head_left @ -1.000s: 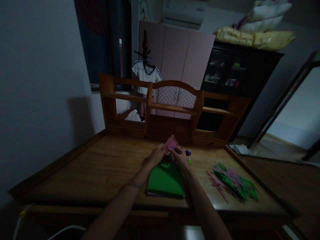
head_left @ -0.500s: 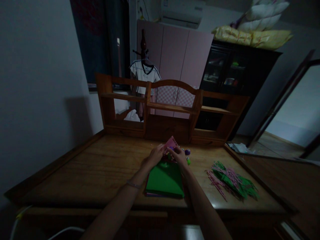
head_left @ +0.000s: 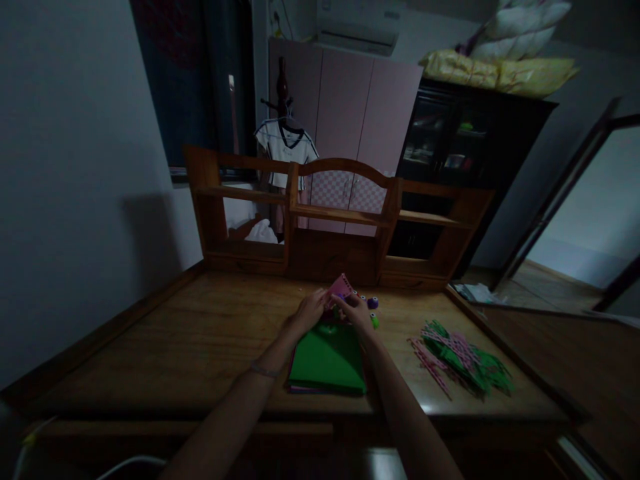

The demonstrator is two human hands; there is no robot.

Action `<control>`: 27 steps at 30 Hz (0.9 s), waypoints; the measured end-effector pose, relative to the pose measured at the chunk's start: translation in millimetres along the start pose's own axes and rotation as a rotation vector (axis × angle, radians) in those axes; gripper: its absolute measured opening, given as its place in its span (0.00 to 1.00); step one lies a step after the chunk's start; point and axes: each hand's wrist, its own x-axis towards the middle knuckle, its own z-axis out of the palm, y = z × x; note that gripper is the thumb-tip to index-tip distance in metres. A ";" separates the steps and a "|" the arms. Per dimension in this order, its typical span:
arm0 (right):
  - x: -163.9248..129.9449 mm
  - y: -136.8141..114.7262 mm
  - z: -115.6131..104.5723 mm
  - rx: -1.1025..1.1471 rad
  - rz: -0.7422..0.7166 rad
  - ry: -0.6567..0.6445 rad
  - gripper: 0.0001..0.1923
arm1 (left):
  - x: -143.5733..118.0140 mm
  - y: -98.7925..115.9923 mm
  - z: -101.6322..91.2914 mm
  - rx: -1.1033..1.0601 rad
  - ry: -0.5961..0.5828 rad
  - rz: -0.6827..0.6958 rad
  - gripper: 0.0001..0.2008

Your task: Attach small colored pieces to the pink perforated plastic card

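Observation:
A pink sheet piece [head_left: 343,285] with dark marks along one edge is held up above the desk, tilted, with a corner pointing upward. My left hand [head_left: 311,309] is closed on its left side. My right hand [head_left: 357,312] pinches at its right side, where a small purple bit shows near the fingertips. Below both hands lies a stack of coloured sheets with a green one [head_left: 327,360] on top. Small purple [head_left: 373,303] and green [head_left: 374,321] pieces with eye-like spots sit just beyond my right hand. The dim light blurs detail between the fingers.
To the right lies a pile of green and pink cut strips [head_left: 463,357] on the wooden desk [head_left: 200,333]. A wooden shelf unit [head_left: 340,215] stands along the desk's back edge. Behind it are a hanging shirt [head_left: 287,143] and pink cupboards [head_left: 345,100].
The whole view has shifted slightly. Both hands keep their grip on the pink piece, with only a slight movement of the fingers.

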 end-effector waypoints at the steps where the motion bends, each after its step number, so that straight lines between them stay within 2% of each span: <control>1: -0.7 -1.0 -0.3 -0.009 0.006 0.002 0.25 | -0.1 -0.2 -0.1 -0.001 -0.004 -0.002 0.16; 11: -3.1 -6.0 -1.7 -0.022 0.014 -0.016 0.28 | 3.0 -14.9 6.0 -0.003 -0.021 0.026 0.17; 21: -4.4 -8.7 -1.9 -0.003 0.030 -0.017 0.28 | 3.3 -11.7 6.2 -0.048 -0.024 0.028 0.19; 27: -1.7 -1.3 -1.9 0.011 0.040 -0.017 0.27 | 3.1 -11.9 6.0 -0.030 -0.019 0.020 0.20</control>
